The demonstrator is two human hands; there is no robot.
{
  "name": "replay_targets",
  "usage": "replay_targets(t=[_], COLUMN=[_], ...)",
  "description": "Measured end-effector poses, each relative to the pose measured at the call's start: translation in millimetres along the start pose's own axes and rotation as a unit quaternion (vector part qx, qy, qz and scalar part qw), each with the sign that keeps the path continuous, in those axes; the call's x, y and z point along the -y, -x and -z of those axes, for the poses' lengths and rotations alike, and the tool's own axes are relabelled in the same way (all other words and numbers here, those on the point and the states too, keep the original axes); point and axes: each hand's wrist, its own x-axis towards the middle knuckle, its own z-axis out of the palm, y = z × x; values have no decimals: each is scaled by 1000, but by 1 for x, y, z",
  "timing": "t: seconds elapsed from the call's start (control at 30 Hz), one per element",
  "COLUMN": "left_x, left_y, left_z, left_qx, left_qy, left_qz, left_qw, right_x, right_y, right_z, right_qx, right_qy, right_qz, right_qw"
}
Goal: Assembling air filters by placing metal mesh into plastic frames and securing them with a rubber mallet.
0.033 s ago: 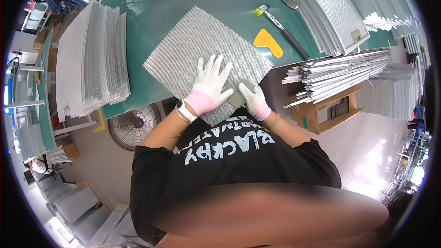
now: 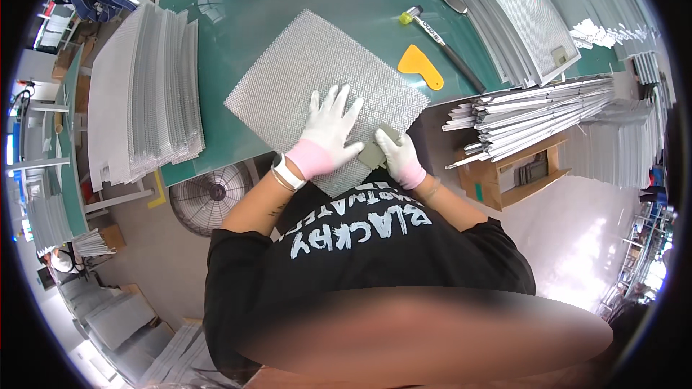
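A silver metal mesh sheet [image 2: 303,65] lies turned cornerwise on the green tabletop, its near corner reaching past the table edge toward my body. My left hand [image 2: 333,130], in a white glove with a pink cuff, rests flat on the mesh with fingers spread. In my gloved right hand [image 2: 401,160] is a flat grey-green pad [image 2: 373,156], gripped between thumb and fingers at the sheet's near right edge. Part of the pad is hidden under the fingers. Beyond that hand lie a yellow plastic scraper [image 2: 419,67] and a hammer [image 2: 454,57] with a dark handle.
Stacked mesh sheets [image 2: 144,94] stand at the left table edge. A screwdriver [image 2: 453,1] lies near framed mesh panels [image 2: 515,14] at the right. White metal strips [image 2: 533,115] rest above a cardboard box [image 2: 490,180]. A round floor fan [image 2: 213,198] stands below the table.
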Motion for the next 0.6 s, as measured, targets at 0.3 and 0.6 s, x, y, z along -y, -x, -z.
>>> replay_targets(t=[0.3, 0.6], left_x=[0, -1], left_y=[1, 0], left_z=[8, 4], left_qx=[17, 19], left_qy=[34, 31], left_qz=[-16, -21], left_qw=[999, 999], right_x=[-24, -41], right_y=[-5, -13], right_z=[-8, -10], right_qx=[-91, -144], right_qy=[24, -60], right_qz=[80, 168], right_qw=[992, 973])
